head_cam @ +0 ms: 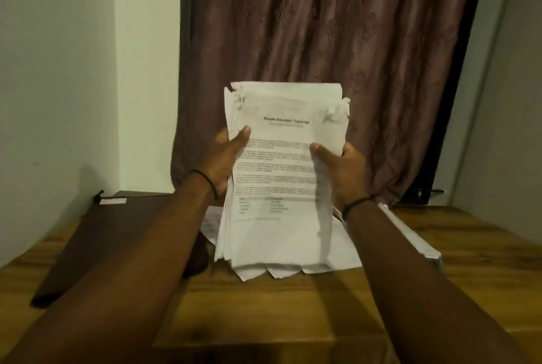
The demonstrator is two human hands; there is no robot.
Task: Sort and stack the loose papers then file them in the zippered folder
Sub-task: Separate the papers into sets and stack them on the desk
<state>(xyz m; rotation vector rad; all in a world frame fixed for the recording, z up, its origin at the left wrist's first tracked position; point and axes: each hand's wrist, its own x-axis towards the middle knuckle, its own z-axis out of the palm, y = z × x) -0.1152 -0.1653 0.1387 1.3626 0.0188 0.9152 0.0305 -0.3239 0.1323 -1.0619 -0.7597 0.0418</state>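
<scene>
We see the paper stack (281,176) held upright, bottom edges uneven, top corners crumpled. The front sheet is headed "Sample Education Transcript", with a small table low down. The left hand (225,158) and right hand (343,170) grip its sides. Left of the paper stack the dark brown folder (96,234) lies flat. Loose sheets (343,249) lie spread just behind it, with another white pile (410,234) to its right.

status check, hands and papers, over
Hands: left hand and right hand grip paper stack upright over table. Folder flat at left. More papers behind right wrist.
</scene>
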